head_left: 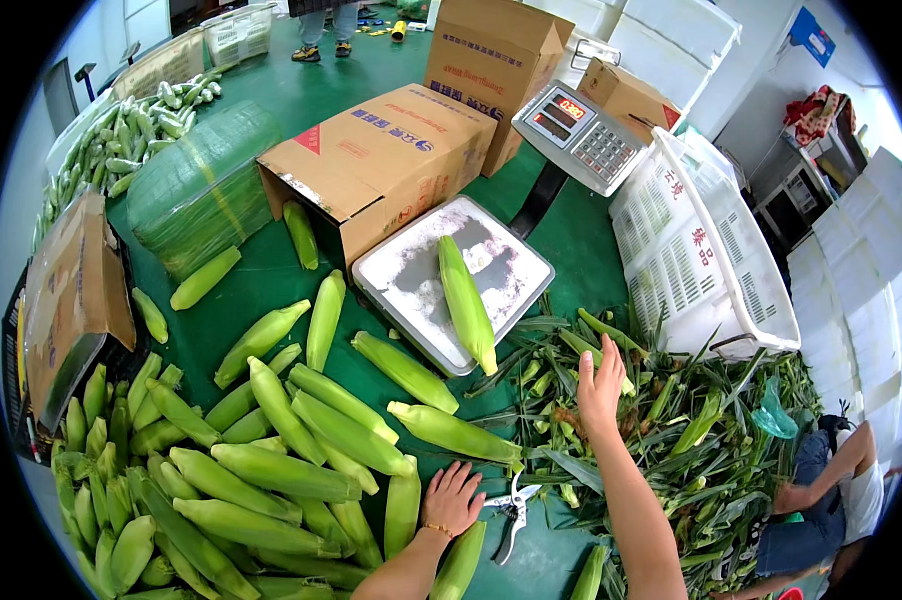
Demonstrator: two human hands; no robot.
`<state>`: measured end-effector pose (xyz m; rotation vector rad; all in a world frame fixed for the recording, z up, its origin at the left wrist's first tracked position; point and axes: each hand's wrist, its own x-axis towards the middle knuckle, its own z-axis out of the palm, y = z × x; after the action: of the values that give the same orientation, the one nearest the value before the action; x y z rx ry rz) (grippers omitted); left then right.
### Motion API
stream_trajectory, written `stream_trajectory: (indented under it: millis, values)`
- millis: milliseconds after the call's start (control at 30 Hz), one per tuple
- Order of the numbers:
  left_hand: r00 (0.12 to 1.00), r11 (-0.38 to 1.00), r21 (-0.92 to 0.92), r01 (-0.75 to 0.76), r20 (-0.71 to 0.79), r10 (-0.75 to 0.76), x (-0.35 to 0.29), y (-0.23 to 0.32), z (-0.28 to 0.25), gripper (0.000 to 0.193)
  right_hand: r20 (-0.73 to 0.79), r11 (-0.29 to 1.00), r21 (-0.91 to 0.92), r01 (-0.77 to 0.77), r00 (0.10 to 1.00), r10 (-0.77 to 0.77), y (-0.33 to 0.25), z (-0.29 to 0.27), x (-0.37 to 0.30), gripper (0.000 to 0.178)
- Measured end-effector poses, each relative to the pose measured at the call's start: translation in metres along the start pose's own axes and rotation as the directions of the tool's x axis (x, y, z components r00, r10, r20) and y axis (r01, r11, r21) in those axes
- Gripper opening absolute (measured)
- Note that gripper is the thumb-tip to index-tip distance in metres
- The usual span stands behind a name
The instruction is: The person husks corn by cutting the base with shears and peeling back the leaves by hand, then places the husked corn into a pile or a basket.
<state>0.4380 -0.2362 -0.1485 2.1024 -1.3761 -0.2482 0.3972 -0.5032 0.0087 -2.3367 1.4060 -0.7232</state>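
On the scale's white platform [411,275] at about twelve o'clock from the hands lies one corn ear [466,300], tip toward five o'clock. At five o'clock from it the right hand [600,385] is raised, fingers together and holding nothing, above the husk pile [691,440]. At seven o'clock the left hand [452,497] rests flat, fingers spread, touching a husked cob [403,505]. Shears [512,510] lie just beside it at three o'clock.
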Motion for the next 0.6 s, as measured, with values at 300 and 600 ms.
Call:
stream_trajectory:
  millis: [300,600]
  values:
    - [0.999,1.0,-0.025,-0.009,-0.037,0.008,-0.001,-0.004,0.0,0.035,0.055,0.995,0.039,-0.086,0.995,0.084,0.018,0.016,-0.038,0.058]
    - [1.0,0.999,-0.041,0.023,0.007,-0.022,-0.002,-0.004,0.0,0.035,0.128,0.998,0.02,0.066,0.989,-0.068,-0.001,0.082,-0.036,0.049]
